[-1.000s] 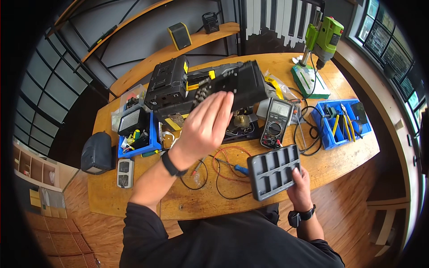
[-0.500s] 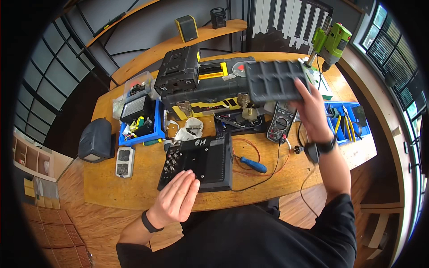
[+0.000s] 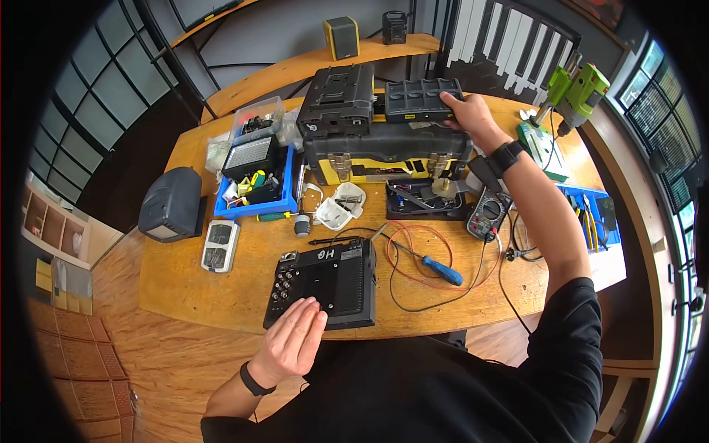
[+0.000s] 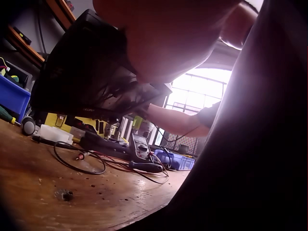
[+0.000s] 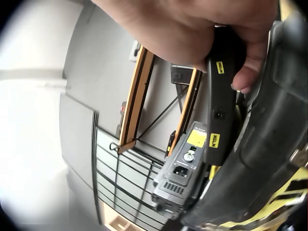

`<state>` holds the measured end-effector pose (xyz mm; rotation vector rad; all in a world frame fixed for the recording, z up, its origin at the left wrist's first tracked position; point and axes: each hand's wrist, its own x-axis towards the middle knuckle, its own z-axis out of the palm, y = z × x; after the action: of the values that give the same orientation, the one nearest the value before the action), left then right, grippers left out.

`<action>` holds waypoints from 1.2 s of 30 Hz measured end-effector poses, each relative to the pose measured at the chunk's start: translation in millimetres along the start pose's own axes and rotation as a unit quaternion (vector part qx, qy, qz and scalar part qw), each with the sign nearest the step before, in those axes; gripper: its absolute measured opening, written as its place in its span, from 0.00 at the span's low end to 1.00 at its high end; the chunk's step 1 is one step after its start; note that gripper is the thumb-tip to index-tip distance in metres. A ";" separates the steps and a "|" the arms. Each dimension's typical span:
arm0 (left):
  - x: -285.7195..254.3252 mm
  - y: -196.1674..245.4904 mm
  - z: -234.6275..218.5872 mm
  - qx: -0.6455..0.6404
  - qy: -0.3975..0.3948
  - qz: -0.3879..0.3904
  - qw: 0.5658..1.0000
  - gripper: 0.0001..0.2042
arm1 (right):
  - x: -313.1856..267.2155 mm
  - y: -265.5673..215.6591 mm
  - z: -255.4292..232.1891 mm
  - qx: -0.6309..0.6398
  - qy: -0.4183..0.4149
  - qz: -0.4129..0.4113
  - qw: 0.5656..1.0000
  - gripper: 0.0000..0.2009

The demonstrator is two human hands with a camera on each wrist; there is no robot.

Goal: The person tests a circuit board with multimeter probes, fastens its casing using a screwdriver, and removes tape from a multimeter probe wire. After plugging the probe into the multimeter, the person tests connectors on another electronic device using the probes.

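My left hand (image 3: 290, 343) grips the near edge of a black monitor (image 3: 317, 280), fingers flat over its back, which has knobs or connectors and white lettering. In the left wrist view the dark reflective screen (image 4: 86, 72) faces down, tilted above the table. My right hand (image 3: 476, 118) holds a black battery charger tray (image 3: 421, 94) with several compartments by its right end, on top of the black and yellow toolbox (image 3: 391, 144). The right wrist view shows the thumb (image 5: 245, 79) against the tray's side, which bears small yellow labels (image 5: 214, 140).
A black boxy unit (image 3: 337, 96) stands on the toolbox's left part. Blue bins (image 3: 255, 208) hold parts and tools at both sides. A multimeter (image 3: 487, 215), red and black leads, a blue screwdriver (image 3: 443, 270) and a green drill press (image 3: 580, 92) occupy the table.
The right hand has carried the tray from the front right up and back onto the toolbox. The left hand has brought the monitor down from over the toolbox to the table's front.
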<state>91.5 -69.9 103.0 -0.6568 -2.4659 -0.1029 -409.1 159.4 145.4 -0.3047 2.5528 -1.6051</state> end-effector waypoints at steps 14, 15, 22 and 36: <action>-25.6 -9.5 13.5 -0.041 0.027 -0.064 0.997 0.17 | -128.1 -2.4 13.9 -0.215 0.096 -0.363 0.901 0.19; -35.4 -9.2 12.3 -0.039 0.021 -0.095 0.995 0.21 | -168.5 -3.5 25.3 -0.194 0.021 -0.356 0.914 0.18; -69.4 -10.8 5.3 0.030 -0.004 -0.143 0.989 0.18 | -338.2 79.8 98.3 -0.188 -0.314 -0.442 0.819 0.19; -92.8 37.0 33.1 -0.092 -0.108 -0.024 0.990 0.10 | -302.4 86.7 71.1 -0.250 -0.207 -0.428 0.843 0.20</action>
<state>158.0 -70.5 21.5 -0.7198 -2.7046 -0.2965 -110.0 202.2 32.5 -1.8196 2.5227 -0.7635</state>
